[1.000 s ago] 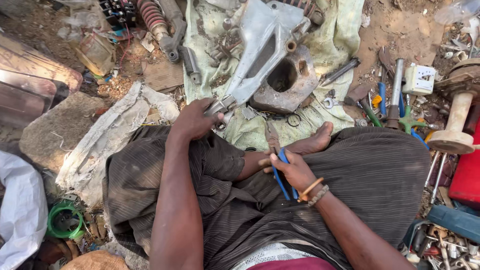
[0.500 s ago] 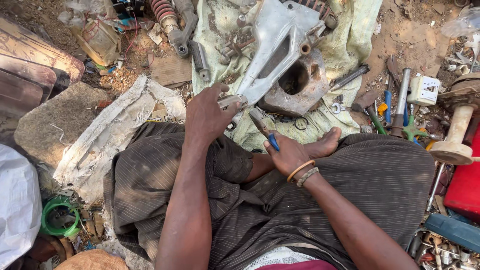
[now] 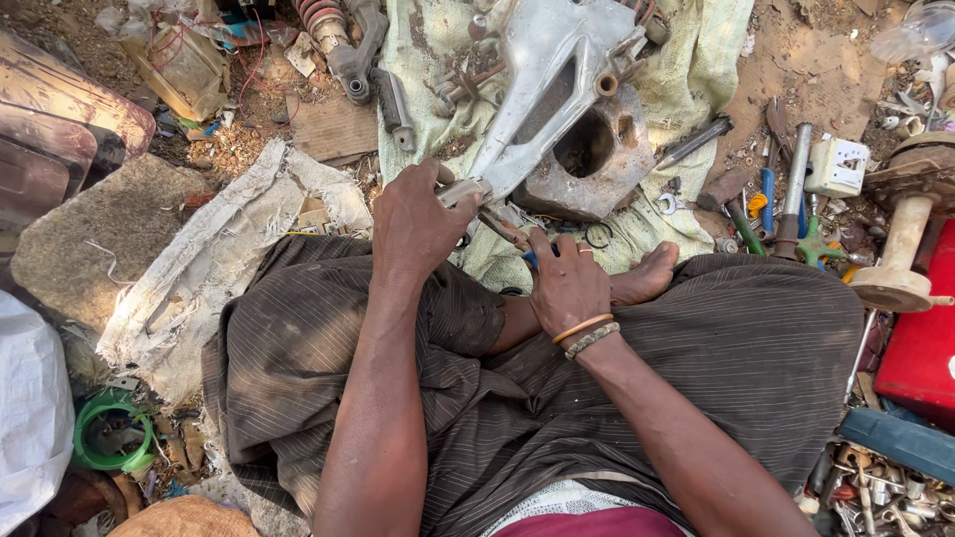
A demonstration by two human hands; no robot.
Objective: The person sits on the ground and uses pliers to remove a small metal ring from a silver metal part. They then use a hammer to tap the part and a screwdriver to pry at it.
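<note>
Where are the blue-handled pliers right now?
In the head view the pliers sit just right of centre, gripped in the right hand, their jaws pointing up-left toward the left hand at the near end of the grey metal bracket.

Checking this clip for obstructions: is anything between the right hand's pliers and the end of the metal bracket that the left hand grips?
Nothing visible does. The left hand grips the narrow end of the long silver cast-metal bracket, and the right hand points the blue-handled pliers right at that end. Only a small gap over the pale green cloth lies between them.
</note>
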